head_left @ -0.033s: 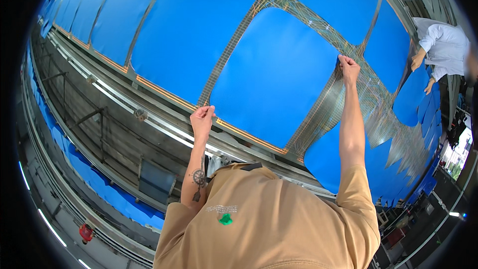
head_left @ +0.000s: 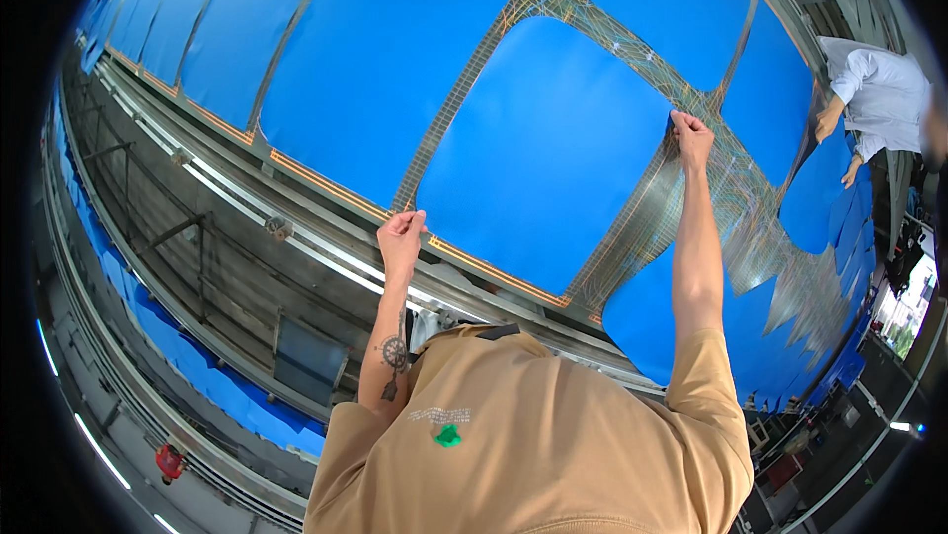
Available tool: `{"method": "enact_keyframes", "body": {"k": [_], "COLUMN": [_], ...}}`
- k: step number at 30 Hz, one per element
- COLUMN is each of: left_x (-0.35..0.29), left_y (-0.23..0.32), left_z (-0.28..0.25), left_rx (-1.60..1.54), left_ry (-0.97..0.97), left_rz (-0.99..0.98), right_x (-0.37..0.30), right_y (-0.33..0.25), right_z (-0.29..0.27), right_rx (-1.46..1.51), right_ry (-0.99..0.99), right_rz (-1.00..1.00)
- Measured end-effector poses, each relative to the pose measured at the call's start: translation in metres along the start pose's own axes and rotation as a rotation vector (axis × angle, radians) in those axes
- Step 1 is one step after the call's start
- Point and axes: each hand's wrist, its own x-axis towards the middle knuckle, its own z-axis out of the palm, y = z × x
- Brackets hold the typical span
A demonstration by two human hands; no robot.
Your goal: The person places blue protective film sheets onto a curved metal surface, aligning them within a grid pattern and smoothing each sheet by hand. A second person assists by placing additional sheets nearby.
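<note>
A smooth blue sheet [head_left: 543,139] with rounded corners lies in front of me. Its lower left corner is pinched by my left hand [head_left: 401,246], thumb against fingers, beside the table's near edge. At the sheet's far right corner, my right hand [head_left: 694,142] has its fingertips closed on the edge, with that arm stretched out. Beneath the sheet runs a dark surface crossed by a mesh of thin orange and pale lines [head_left: 632,50]. To the right of it a grey, lined strip [head_left: 637,228] shows between this sheet and another blue sheet [head_left: 642,322].
More blue sheets [head_left: 375,70] lie in rows to the left and beyond. A co-worker in a pale shirt [head_left: 879,89] reaches over a blue piece [head_left: 818,203] at the right. Metal rails [head_left: 237,188] run along the near edge. Far lower left is a person in red [head_left: 170,463].
</note>
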Motion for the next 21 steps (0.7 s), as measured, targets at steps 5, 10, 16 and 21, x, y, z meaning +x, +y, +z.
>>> {"method": "enact_keyframes", "body": {"k": [5, 10, 16, 21], "left_x": [0.000, 0.001, -0.019, -0.034], "left_y": [0.000, -0.003, 0.016, 0.036], "left_z": [0.000, -0.001, 0.022, 0.092], "left_rx": [0.004, 0.033, 0.232, 0.752], "left_ry": [0.009, 0.015, 0.144, -0.110], "left_rz": [-0.004, 0.012, 0.256, 1.000], "right_x": [0.005, 0.002, -0.010, -0.093], "right_y": [0.006, 0.004, 0.015, -0.031], "right_z": [0.000, 0.002, 0.001, 0.052], "right_rx": [0.043, 0.044, 0.131, -0.601], "right_ry": [-0.017, -0.019, 0.018, 0.151], "right_rz": [-0.005, -0.029, -0.189, -0.890]}}
